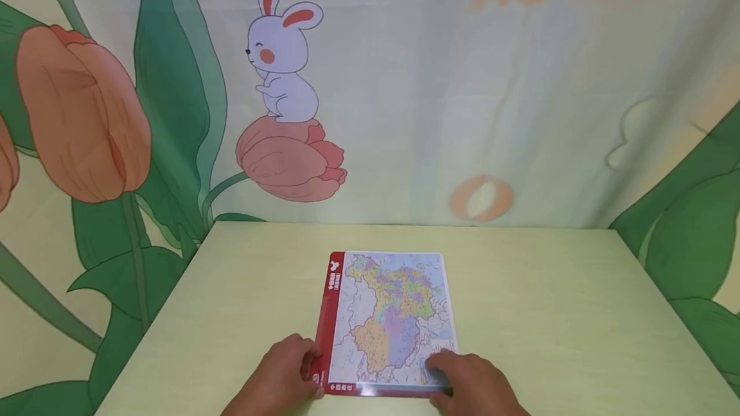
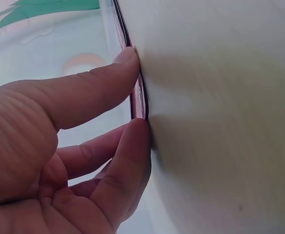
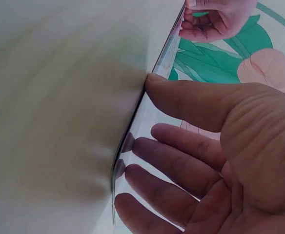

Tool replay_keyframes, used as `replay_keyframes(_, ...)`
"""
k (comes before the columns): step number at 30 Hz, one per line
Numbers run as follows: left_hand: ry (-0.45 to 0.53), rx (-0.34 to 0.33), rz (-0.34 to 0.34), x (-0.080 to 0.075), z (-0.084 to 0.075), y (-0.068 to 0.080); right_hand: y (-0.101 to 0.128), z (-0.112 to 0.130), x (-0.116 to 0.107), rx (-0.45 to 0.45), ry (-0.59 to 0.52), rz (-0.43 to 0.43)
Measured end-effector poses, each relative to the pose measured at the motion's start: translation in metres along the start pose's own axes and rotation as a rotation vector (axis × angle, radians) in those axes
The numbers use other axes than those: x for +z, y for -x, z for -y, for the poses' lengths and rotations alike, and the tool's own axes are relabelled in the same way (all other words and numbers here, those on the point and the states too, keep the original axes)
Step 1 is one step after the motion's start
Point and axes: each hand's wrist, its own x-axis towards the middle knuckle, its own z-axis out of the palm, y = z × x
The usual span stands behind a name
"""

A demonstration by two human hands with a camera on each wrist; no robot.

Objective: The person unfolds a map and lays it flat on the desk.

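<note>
A glossy map board (image 1: 387, 313) with a red strip down its left side lies flat on the pale green table (image 1: 549, 313). My left hand (image 1: 289, 371) pinches the board's near left edge (image 2: 138, 97) between thumb (image 2: 108, 78) and a curled finger (image 2: 128, 156). My right hand (image 1: 468, 377) lies on the near right corner. In the right wrist view its thumb (image 3: 181, 97) touches the board's edge (image 3: 167, 48), and its straight fingers (image 3: 167, 165) rest along the shiny surface. The left hand (image 3: 215, 19) shows at the far end of that edge.
The table stands against a cloth backdrop (image 1: 405, 114) printed with a rabbit and tulips. The table's left and right edges (image 1: 156, 313) drop off beside the board, with bare tabletop around it.
</note>
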Motion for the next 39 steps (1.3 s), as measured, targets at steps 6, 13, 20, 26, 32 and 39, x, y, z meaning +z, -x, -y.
replay_keyframes(6,-0.040,0.064,0.004,0.000,0.001,-0.002,-0.004,0.017,0.005,-0.065,0.093,-0.015)
replay_keyframes(13,-0.051,0.079,0.002,-0.001,0.000,-0.003,-0.015,0.039,0.018,-0.169,0.158,-0.058)
replay_keyframes(20,-0.012,0.080,0.013,-0.002,0.001,-0.004,-0.028,0.059,0.024,-0.219,0.151,-0.018)
replay_keyframes(26,0.004,0.092,0.022,-0.003,0.002,-0.005,-0.040,0.078,0.034,-0.189,0.200,0.075)
replay_keyframes(32,-0.014,0.106,0.024,-0.005,0.002,-0.006,-0.048,0.094,0.042,-0.291,0.319,0.102)
replay_keyframes(39,-0.029,0.161,0.020,-0.005,0.003,-0.004,-0.051,0.103,0.046,-0.414,0.401,0.041)
